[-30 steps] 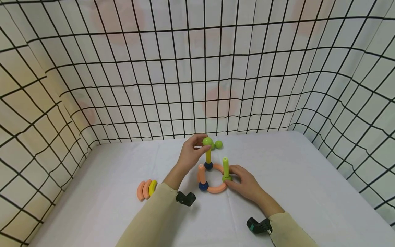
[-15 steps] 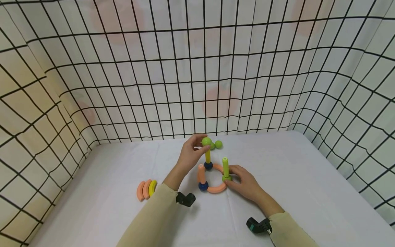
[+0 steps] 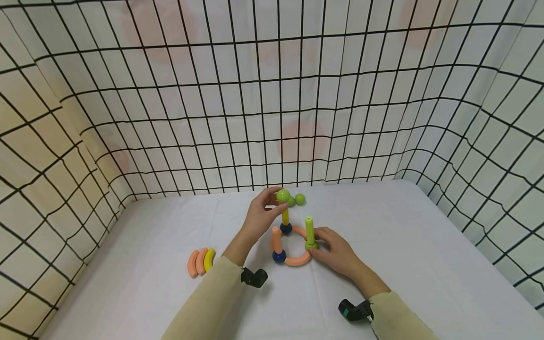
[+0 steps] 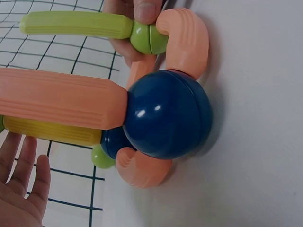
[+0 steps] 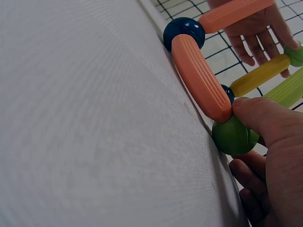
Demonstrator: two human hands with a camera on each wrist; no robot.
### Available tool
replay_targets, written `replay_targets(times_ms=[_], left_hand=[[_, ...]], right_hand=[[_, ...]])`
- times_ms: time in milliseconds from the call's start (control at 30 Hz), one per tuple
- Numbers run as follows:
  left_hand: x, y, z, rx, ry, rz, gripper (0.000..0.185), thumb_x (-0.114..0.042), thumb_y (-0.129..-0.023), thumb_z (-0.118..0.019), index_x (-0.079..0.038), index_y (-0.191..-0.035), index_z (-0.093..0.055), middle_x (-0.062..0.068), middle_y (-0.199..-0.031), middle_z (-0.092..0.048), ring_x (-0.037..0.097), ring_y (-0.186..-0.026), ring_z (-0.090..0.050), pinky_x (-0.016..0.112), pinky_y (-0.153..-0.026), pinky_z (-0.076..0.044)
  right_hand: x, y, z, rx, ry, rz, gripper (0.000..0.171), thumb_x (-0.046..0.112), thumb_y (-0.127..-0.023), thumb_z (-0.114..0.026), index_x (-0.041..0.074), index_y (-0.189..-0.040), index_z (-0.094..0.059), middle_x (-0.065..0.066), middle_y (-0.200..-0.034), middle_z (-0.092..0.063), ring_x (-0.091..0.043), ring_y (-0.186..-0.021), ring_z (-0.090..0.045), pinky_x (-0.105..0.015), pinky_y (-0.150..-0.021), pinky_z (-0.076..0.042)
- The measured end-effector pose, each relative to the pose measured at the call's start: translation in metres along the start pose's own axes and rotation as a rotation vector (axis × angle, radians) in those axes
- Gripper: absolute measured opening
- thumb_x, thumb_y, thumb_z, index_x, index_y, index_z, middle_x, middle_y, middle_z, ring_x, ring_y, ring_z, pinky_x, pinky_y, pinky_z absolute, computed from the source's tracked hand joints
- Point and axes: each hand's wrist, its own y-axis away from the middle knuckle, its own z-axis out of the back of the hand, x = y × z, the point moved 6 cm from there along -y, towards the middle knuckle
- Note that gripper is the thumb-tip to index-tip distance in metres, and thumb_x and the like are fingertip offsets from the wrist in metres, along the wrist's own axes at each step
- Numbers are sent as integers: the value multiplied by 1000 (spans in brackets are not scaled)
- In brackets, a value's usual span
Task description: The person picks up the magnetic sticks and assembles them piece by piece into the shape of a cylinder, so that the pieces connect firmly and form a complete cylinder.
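Observation:
On the table, curved orange rods (image 3: 298,260) link balls into a ring. My left hand (image 3: 258,212) pinches a green ball (image 3: 283,196) between thumb and fingers, at the top of an upright yellow rod (image 3: 285,217). That rod rises from the ring's rear blue ball (image 3: 286,228). With my right hand (image 3: 337,250) I grip the green ball (image 5: 232,135) on the ring's right side, thumb and fingers on opposite sides of it. A lime rod (image 3: 310,230) stands upright in it. An upright orange rod (image 4: 61,98) stands in the front-left blue ball (image 4: 168,113).
Loose green balls (image 3: 300,199) lie behind the ring. To the left, two curved orange rods (image 3: 197,262) and a curved yellow rod (image 3: 209,259) lie side by side. A black grid net (image 3: 272,118) over white cloth borders the table (image 3: 425,264) at the back and sides.
My left hand has shifted slightly left and down with the green ball, and the yellow rod's top leans a touch left. My right hand keeps its hold on the ring's green ball.

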Motion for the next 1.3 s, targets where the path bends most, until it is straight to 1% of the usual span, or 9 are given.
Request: replay_targets(times_ms=[167,367,567,667,767,867,1000,1167,1300], left_hand=[[4,3,1,6,4,-7,51,-23,-93,-73,-24,-140,-54,4,-118,-70,19,-110,-62,43,-98,-50],[9,5,3,29,15,-17,52,-23,-93,-72,-28,-141,-52,1,-128,-65,18,-114,-61,40,-98,-49],[18,5,6,57,31,15,52,-20,-93,-71,-31,-140,-52,1,-135,-62,20,-120,-59,44,-103,-47],[24,4,8,50,43,32,50,-18,-95,-69,-27,-141,-52,2,-134,-63,21,-121,-59,46,-105,-45],[29,3,9,20,50,45,47,-16,-96,-66,-20,-141,-53,4,-133,-65,23,-119,-60,47,-104,-44],[35,-1,8,-30,14,57,41,-16,-97,-64,-14,-137,-57,6,-128,-67,24,-116,-62,45,-103,-47],[40,-9,4,-78,-85,90,35,-15,-97,-65,-13,-132,-61,6,-122,-69,24,-112,-63,39,-96,-53],[46,-21,-5,-55,-158,144,35,-17,-97,-65,-14,-131,-60,6,-125,-67,25,-113,-62,36,-89,-55],[51,-30,-10,-28,-189,163,37,-18,-97,-65,-14,-133,-59,7,-129,-64,25,-115,-62,37,-91,-55]], right_hand=[[0,0,0,3,3,-1,34,28,-90,-74,21,-123,-66,2,-132,-62,-25,-126,-59,-51,-105,-48],[1,1,1,12,-1,-14,39,28,-90,-73,20,-127,-65,1,-133,-61,-27,-127,-59,-52,-106,-47],[3,2,3,7,-8,0,35,26,-91,-73,19,-124,-65,0,-134,-60,-27,-126,-59,-51,-105,-48],[4,2,4,-2,-14,12,32,23,-90,-74,18,-121,-66,-1,-133,-61,-27,-125,-60,-50,-105,-49],[4,3,4,-9,-9,22,32,22,-90,-73,16,-121,-66,-2,-133,-61,-28,-125,-60,-50,-104,-49],[4,3,4,-20,5,34,34,21,-90,-74,15,-123,-66,-3,-132,-62,-30,-124,-61,-51,-103,-50],[4,3,5,-31,11,48,36,20,-89,-74,14,-124,-66,-4,-131,-62,-31,-123,-61,-52,-102,-50],[4,3,6,-22,9,50,36,20,-90,-74,14,-124,-66,-3,-131,-62,-31,-123,-61,-51,-103,-50],[4,3,6,-16,14,54,37,20,-89,-75,14,-125,-65,-3,-132,-61,-31,-123,-61,-51,-103,-50]])
